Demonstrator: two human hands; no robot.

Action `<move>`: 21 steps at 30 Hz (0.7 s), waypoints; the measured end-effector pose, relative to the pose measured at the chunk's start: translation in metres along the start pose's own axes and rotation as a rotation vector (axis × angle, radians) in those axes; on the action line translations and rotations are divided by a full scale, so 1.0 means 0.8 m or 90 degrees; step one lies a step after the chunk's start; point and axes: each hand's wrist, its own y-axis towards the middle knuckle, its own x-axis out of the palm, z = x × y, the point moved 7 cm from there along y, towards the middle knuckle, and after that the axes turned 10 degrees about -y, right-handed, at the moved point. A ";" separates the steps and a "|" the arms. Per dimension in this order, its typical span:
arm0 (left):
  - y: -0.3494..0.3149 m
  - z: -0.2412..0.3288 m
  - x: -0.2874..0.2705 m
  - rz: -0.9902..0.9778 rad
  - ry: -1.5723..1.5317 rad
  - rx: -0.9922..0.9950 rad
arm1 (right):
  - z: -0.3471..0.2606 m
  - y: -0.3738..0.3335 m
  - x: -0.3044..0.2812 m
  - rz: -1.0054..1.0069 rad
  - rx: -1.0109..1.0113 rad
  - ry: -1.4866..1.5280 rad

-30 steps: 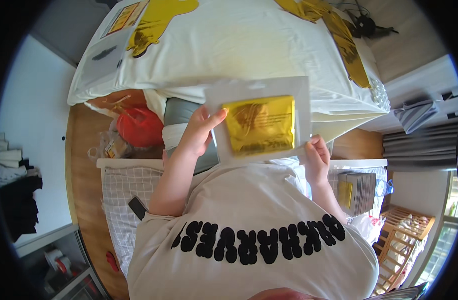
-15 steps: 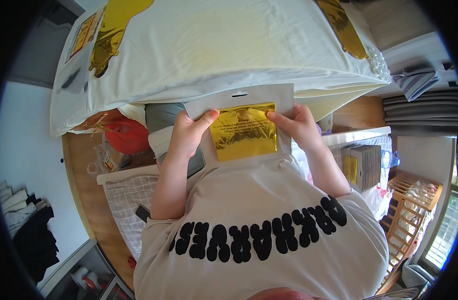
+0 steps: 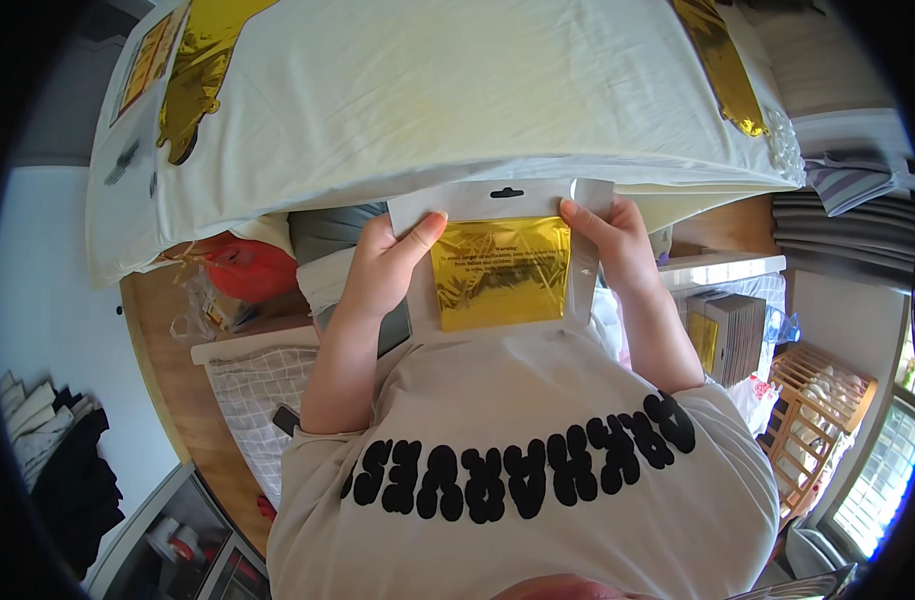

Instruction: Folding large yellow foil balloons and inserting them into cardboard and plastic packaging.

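Observation:
A flat plastic hang-hole pouch is held upright in front of my chest, just short of the table edge. Folded gold foil fills its middle, with small dark print across it. My left hand grips the pouch's left edge, thumb on the front. On the opposite edge, my right hand pinches it the same way. The fingers of both hands are hidden behind it. Past the pouch, the tabletop under a cream cloth carries a flat gold foil shape on the left and a second gold foil shape at right.
A clear beaded bundle lies at the table's right corner. Below left are a red plastic bag and a dark phone. To my right stand a stack of similar packages and a wooden slatted rack.
The pouch and both hands have shifted slightly right and down in view, and the pouch has straightened from a slight tilt. Both hands keep their hold.

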 end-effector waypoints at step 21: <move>0.022 -0.039 0.178 -0.390 0.255 0.054 | -0.056 -0.142 -0.084 0.088 -0.323 -0.797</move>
